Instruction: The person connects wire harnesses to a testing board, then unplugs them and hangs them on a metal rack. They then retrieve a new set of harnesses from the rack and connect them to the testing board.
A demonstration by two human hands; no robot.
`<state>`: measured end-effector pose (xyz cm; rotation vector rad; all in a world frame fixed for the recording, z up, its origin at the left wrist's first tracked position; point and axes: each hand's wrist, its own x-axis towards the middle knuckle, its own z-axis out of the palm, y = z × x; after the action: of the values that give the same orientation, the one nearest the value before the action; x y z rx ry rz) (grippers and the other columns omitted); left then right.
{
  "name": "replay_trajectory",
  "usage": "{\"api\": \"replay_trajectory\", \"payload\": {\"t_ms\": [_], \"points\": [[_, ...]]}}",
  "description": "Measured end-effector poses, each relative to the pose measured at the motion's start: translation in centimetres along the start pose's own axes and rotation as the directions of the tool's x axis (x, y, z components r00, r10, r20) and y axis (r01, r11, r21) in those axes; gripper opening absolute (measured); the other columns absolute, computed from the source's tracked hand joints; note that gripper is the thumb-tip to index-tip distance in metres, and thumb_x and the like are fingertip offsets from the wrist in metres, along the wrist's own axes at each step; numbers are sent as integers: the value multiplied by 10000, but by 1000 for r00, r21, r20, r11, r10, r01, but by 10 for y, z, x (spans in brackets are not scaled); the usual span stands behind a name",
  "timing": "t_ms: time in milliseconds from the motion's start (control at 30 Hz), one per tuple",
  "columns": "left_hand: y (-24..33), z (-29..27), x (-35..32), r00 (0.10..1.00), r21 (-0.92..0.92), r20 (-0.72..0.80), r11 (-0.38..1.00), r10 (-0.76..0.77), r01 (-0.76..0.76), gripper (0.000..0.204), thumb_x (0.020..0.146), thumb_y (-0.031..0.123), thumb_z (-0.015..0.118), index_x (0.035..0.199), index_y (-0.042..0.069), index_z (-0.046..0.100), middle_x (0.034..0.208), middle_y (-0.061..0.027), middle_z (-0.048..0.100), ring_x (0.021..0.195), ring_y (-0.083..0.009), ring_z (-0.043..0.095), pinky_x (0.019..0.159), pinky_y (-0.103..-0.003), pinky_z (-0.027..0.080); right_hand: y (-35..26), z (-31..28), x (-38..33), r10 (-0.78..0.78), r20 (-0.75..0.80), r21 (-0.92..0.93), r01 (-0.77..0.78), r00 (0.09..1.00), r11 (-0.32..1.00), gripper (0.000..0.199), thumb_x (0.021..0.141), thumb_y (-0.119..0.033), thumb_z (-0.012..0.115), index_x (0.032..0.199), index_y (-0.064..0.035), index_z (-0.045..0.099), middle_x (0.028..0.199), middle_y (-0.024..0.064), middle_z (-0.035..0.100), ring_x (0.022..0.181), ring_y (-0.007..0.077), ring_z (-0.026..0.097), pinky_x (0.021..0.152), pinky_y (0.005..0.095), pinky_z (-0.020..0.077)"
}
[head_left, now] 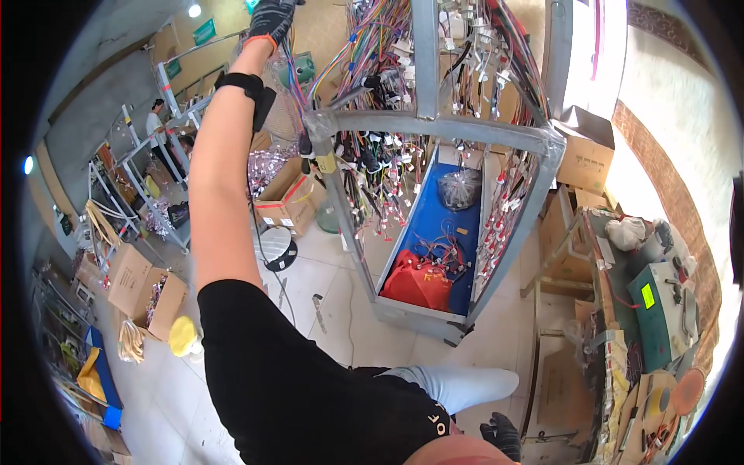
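Note:
My left arm stretches up to the top edge, where my left hand (271,21) wears a black glove with an orange cuff. Its fingertips run out of the picture, so its grip is hidden. Close to its right hang long bundles of coloured wires (380,31) on a grey metal frame (480,130). Low at my side, my right hand (502,435), also in a black glove, hangs with its fingers loosely apart and nothing visible in them. Inside the frame's base is a blue tray (418,221) with a red bag (417,283), loose wires and a dark plastic bundle (459,190).
To the right stands a workbench (601,256) bearing a green machine (659,310) and tools. Cardboard boxes (585,151) sit behind it. On the left floor are an open box (167,306), a white spool (275,246) and a trailing cable. Another person (159,139) stands far left.

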<state>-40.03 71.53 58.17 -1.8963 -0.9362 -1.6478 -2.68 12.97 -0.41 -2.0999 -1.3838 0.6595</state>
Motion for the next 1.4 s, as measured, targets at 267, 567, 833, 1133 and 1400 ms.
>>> {"api": "replay_trajectory", "payload": {"t_ms": [267, 567, 833, 1133, 1400], "points": [[163, -69, 126, 974, -516, -28, 838, -224, 178, 211, 857, 256, 536, 748, 94, 615, 538, -15, 506, 392, -119, 433, 340, -282, 305, -1, 5, -26, -138, -147, 66, 149, 979, 987, 424, 757, -117, 688, 1132, -3, 525, 948, 141, 613, 785, 211, 574, 697, 306, 488], [392, -69, -30, 649, -873, 391, 486, 653, 37, 220, 885, 192, 503, 1060, 84, 580, 691, -36, 579, 475, -84, 473, 418, -236, 399, -63, -15, -28, 39, 115, 226, -64, 993, 972, 455, 842, -331, 567, 1192, -51, 492, 1098, 220, 554, 994, 252, 570, 866, 350, 431], [339, -67, -427, -187, -935, 289, 318, 939, 154, 328, 808, 167, 500, 1086, -2, 463, 1093, -235, 469, 1034, -325, 490, 864, -419, 400, -100, -5, -6, -398, -96, 684, 351, 912, 639, 390, 873, -268, 540, 1139, 16, 518, 1058, 126, 610, 974, 249, 587, 828, 336, 453], [339, -51, -644, -26, -930, 122, 123, 992, 348, 479, 805, 356, 571, 1129, 16, 480, 1048, -251, 541, 960, -396, 534, 842, -457, 417, -129, -14, 53, -381, -10, 876, -175, 925, -449, 416, 903, -331, 479, 1205, -45, 454, 675, 16, 501, 559, 145, 480, 642, 305, 425], [343, -50, -622, 226, -872, 374, 258, 900, 415, 366, 733, 233, 638, 1029, 33, 555, 907, -164, 575, 872, -333, 551, 760, -409, 445, -24, 4, 47, 192, 79, 606, 106, 978, -789, 207, 917, -210, 461, 802, -52, 531, 522, -32, 341, 392, 89, 320, 428, 257, 348]]}}
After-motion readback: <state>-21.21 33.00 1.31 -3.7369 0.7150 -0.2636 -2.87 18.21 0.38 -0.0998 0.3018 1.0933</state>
